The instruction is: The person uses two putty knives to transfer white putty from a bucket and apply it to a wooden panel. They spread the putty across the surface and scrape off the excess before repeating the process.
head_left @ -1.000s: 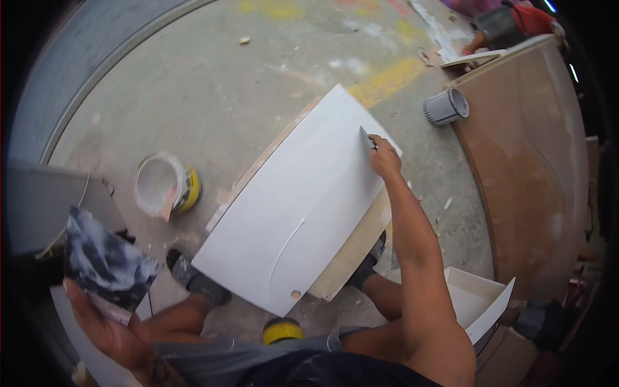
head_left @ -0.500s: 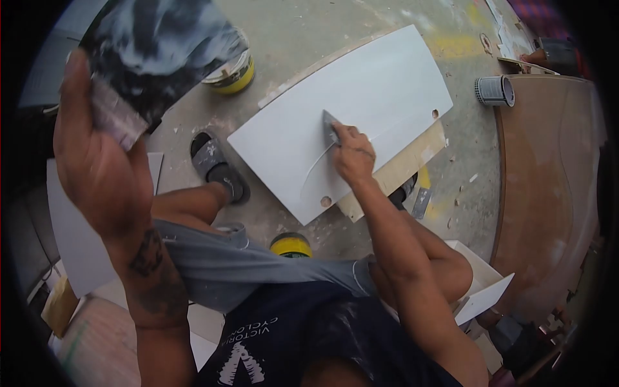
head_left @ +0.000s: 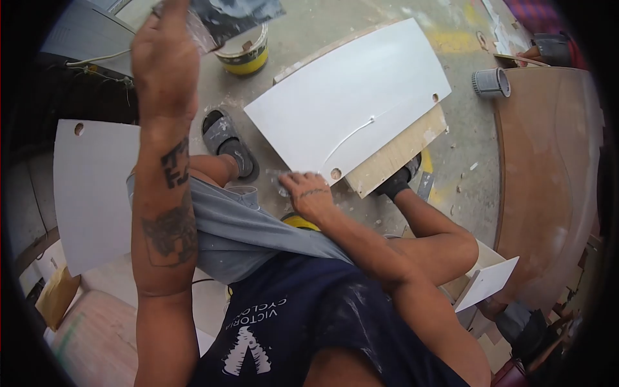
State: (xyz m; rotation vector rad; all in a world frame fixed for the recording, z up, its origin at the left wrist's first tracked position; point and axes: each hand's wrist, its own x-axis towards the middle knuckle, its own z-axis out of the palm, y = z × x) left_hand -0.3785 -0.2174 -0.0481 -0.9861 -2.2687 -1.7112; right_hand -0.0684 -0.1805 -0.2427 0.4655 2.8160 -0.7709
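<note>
My left hand [head_left: 166, 74] is raised at the upper left, closed around the handle of a dark board smeared with white putty [head_left: 235, 16], which the top edge of the view cuts off. My right hand [head_left: 311, 195] is closed on a putty knife [head_left: 278, 182], blurred by motion, just off the near left edge of a white curved panel [head_left: 348, 90]. The panel lies on a plywood board [head_left: 396, 158] and has a round hole at two corners. A thin curved ridge of white putty [head_left: 342, 140] crosses its surface.
A yellow-banded bucket [head_left: 244, 58] stands beyond my left foot, another yellow container [head_left: 300, 222] below my right hand. To the right are an open can [head_left: 491, 84] and a large brown panel [head_left: 548, 180]. Another white panel [head_left: 97, 193] leans at left. Another person's hand [head_left: 530, 55] shows upper right.
My right hand has pulled the putty knife off the panel, toward me and left. My left hand with the putty board has moved up and right. The view has shifted slightly.
</note>
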